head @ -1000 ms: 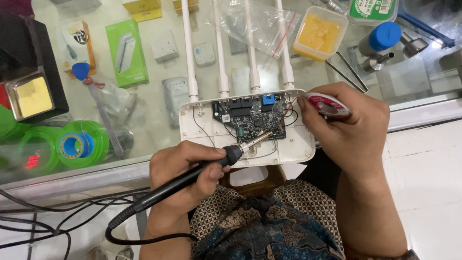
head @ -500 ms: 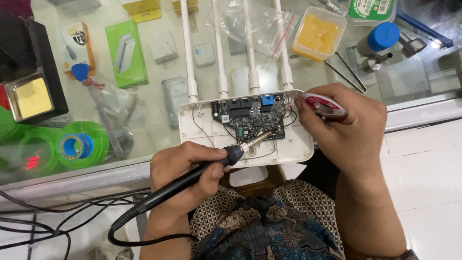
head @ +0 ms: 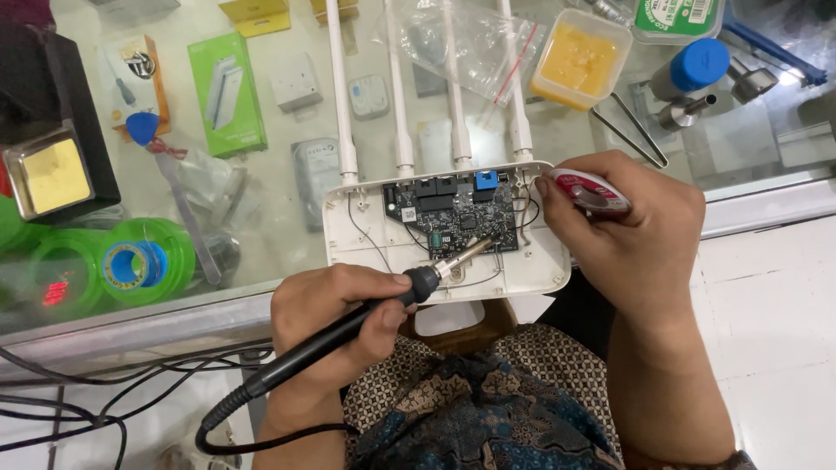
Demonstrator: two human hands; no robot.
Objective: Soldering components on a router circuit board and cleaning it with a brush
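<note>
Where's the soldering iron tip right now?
In the head view, the soldering iron in the left hand has its tip on the circuit board's lower edge, centre frame.

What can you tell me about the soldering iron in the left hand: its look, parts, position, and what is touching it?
The soldering iron has a black handle, a thicker black collar and a slim silver metal tip. The left hand wraps around the handle. The iron lies slanted, the tip pointing up and right over the dark circuit board inside the open white router case; the tip seems to touch the board's lower edge. A black cable leaves the handle's rear and curves downward.
</note>
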